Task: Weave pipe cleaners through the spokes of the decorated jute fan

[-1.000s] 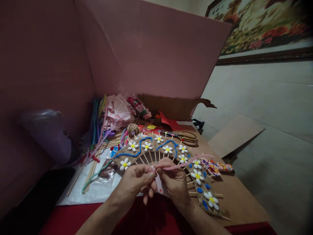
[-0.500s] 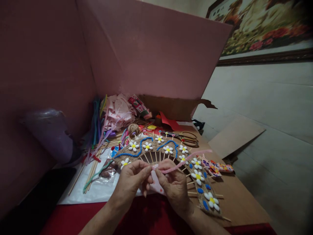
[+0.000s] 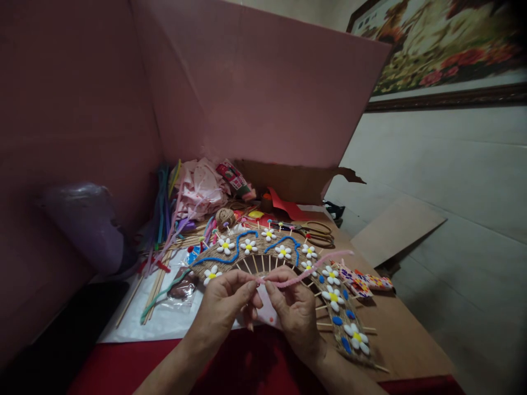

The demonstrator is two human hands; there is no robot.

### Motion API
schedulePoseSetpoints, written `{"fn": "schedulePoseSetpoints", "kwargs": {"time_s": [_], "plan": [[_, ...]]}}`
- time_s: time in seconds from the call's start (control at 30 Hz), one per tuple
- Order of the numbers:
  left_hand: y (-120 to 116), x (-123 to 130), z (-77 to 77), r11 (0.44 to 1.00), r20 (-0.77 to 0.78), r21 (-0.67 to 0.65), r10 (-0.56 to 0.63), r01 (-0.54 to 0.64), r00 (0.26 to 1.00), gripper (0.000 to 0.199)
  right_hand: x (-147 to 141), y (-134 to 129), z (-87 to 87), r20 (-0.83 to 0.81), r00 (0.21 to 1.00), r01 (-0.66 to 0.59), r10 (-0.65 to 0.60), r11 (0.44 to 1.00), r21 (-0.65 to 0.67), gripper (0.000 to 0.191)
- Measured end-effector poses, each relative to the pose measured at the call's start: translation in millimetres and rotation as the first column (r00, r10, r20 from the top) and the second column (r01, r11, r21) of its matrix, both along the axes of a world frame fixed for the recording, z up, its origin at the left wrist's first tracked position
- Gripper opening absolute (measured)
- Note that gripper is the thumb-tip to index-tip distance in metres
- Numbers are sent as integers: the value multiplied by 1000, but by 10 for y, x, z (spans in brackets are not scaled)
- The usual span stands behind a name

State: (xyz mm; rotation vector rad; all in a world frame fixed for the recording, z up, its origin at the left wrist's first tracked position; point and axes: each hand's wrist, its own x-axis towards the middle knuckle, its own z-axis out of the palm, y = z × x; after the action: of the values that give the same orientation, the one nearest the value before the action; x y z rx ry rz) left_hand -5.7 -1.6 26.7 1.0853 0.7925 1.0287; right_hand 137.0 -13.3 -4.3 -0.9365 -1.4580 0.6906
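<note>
My left hand (image 3: 218,310) and right hand (image 3: 297,315) pinch the pink stem (image 3: 317,267) at dotted cloth (image 3: 267,308), long end free. Flowers (image 3: 333,297) already on twine arch (image 3: 263,244).

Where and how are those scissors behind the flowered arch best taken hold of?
I would grip the scissors by their gold handle loops, from above and the right. The loops lie at the right end, while the blades point left, behind the pins along the twine-wrapped arch.

Behind the arch (image 3: 262,247) lie the twine ball (image 3: 224,218) and, farther right, the scissors (image 3: 315,231).
</note>
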Motion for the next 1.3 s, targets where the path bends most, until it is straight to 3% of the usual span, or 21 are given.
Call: {"fn": "schedulePoseSetpoints", "kwargs": {"time_s": [0.2, 0.37, 0.63, 0.9, 1.1, 1.2, 1.3], "plan": [[-5, 18, 7, 998, -39, 51, 38, -36, 999, 28, -6, 7, -9, 0, 1000, -31, 31, 999, 21, 6], [-26, 20, 33, 1000, -17, 12, 7, -7, 1000, 30, 2, 22, -41, -13, 1000, 18, -18, 1000, -7, 6], [-11, 13, -5, 998, -17, 60, 0, 1, 1000, 25, -3, 6, -16, -22, 1000, -18, 17, 1000, -15, 6], [-12, 22, -39, 994, -59, 100, 49, -43, 997, 24, -1, -56, 49, 170, 985, -35, 7, 986, 163, 13], [-4, 17, -72, 993, -108, 101, 74, -63, 991, 24, 12, -70, 33, 408, 911, -39, -56, 974, 223, 18], [-10, 11, -92, 992, -100, 121, 55, -43, 993, 23, 10, -65, 32, 430, 897, -1, -103, 972, 235, 18], [-28, 6, -72, 991, -83, 134, 32, -21, 996, 22, 14, -76, 42, 339, 937, 26, -87, 984, 178, 14]]}}
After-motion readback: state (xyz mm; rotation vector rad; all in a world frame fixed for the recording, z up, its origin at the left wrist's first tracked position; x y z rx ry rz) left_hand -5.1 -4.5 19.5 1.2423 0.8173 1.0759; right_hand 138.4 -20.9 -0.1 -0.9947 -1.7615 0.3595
